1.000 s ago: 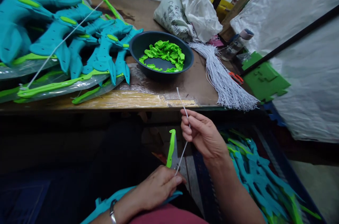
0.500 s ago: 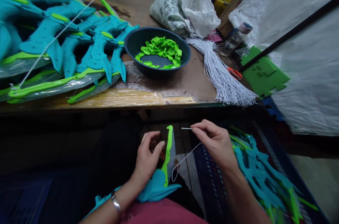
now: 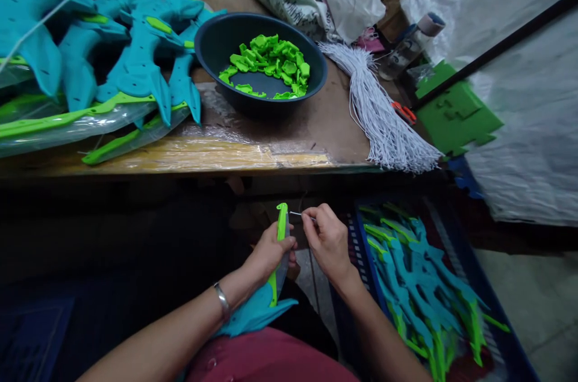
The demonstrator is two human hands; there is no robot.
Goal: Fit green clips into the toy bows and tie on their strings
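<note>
My left hand (image 3: 272,249) is closed around the bright green arm (image 3: 282,227) of a teal plastic toy bow (image 3: 253,311). The bow lies across my lap, its arm pointing up and ending in a small holed tip. A clear sheet runs along the arm's right side. Between the thumb and fingers of my right hand (image 3: 329,240) is a white string (image 3: 295,213). Its stiff-looking end points left at the green arm, just below the tip, with a small gap that I cannot judge exactly. The rest of the string is mostly hidden.
On the table, teal and green toy bows (image 3: 139,57) are piled at left, beside a dark bowl (image 3: 208,48) of green plastic pieces (image 3: 271,63). A bundle of white strings (image 3: 383,111), orange-handled scissors (image 3: 403,112) and a bottle (image 3: 404,54) lie right. A blue crate (image 3: 501,316) holds more bows.
My left hand has gone from loosely apart beside the green arm to gripping it. My right hand has moved left, bringing the string's end close to the arm's tip. The view has shifted slightly.
</note>
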